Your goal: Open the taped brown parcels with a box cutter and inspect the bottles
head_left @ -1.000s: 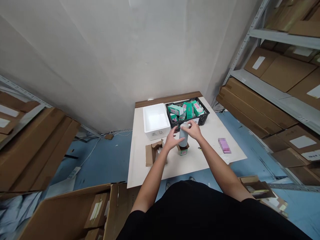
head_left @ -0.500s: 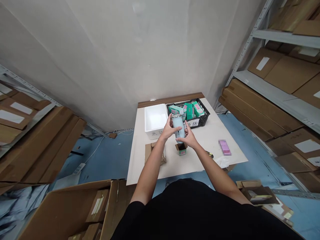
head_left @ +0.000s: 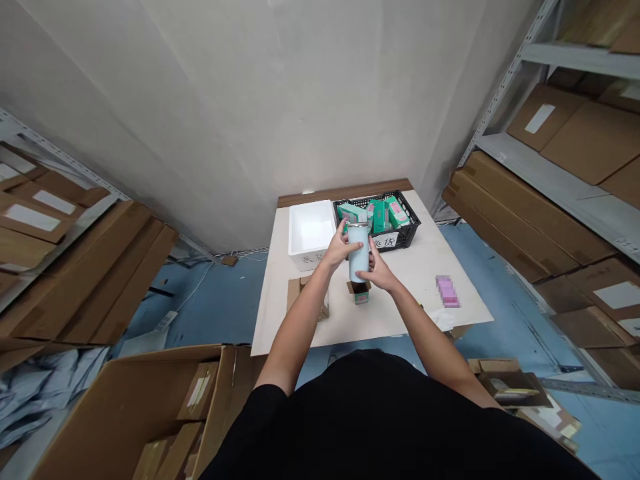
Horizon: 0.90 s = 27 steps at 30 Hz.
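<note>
Both my hands hold a pale blue cylindrical tumbler (head_left: 359, 251) upright above the white table (head_left: 425, 267). My left hand (head_left: 337, 248) wraps its upper left side. My right hand (head_left: 379, 272) grips its lower right side. Directly below the tumbler stands a small open green carton (head_left: 361, 293) with its flaps up. Behind the tumbler a black plastic basket (head_left: 406, 233) holds several green and pink cartons (head_left: 385, 215).
A white foam box (head_left: 310, 233) sits left of the basket. An open brown cardboard box (head_left: 295, 297) lies by my left forearm, a pink blurred item (head_left: 447, 291) to the right. Shelves of brown cartons flank both sides; an open cardboard box (head_left: 125, 413) stands on the floor at the lower left.
The tumbler has been lifted out of the small green carton and raised in front of the basket. My right hand slid from its top to its lower side.
</note>
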### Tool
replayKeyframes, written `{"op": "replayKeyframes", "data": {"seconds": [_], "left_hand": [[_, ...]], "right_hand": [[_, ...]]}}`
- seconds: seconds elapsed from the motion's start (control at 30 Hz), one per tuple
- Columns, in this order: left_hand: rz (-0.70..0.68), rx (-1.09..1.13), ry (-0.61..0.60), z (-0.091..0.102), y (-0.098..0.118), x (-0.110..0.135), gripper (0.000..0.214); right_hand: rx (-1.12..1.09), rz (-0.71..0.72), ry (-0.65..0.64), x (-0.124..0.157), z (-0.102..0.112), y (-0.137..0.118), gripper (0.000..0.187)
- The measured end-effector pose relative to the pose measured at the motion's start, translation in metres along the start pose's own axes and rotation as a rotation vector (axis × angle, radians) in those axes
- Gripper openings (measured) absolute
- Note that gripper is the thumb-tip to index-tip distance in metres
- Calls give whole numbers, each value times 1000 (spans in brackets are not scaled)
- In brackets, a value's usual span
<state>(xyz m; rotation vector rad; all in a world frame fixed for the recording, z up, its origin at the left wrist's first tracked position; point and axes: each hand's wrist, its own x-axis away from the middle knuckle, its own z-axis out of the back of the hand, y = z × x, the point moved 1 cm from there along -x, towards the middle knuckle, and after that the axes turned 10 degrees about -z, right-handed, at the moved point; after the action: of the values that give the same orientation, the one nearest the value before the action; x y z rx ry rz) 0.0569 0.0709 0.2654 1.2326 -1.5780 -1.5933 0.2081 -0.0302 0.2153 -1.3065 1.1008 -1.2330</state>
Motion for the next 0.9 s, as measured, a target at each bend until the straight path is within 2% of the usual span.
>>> {"op": "replayKeyframes", "data": {"seconds": [0.13, 0.27, 0.4, 0.53, 0.7, 0.8, 0.9], "left_hand": [[-21, -68, 23, 1, 2, 1, 147], [-32, -32, -2, 5, -3, -1, 144], [-85, -70, 3, 10, -6, -2, 149], [-69, -45, 1, 14, -7, -4, 144], [-114, -107, -35, 14, -6, -6, 131], [-138, -169, -63, 15, -4, -7, 124], [-203, -267, -117, 19, 1, -7, 117]], "right_hand": [[64, -8, 153, 0, -1, -1, 150], [1, 22, 47, 0, -5, -2, 144], [90, 16, 178, 1, -5, -3, 149], [39, 36, 80, -2, -5, -1, 139], [70, 28, 146, -10, -1, 8, 146], [32, 36, 99, -13, 1, 12, 139], [55, 38, 105, -14, 3, 16, 134]]}}
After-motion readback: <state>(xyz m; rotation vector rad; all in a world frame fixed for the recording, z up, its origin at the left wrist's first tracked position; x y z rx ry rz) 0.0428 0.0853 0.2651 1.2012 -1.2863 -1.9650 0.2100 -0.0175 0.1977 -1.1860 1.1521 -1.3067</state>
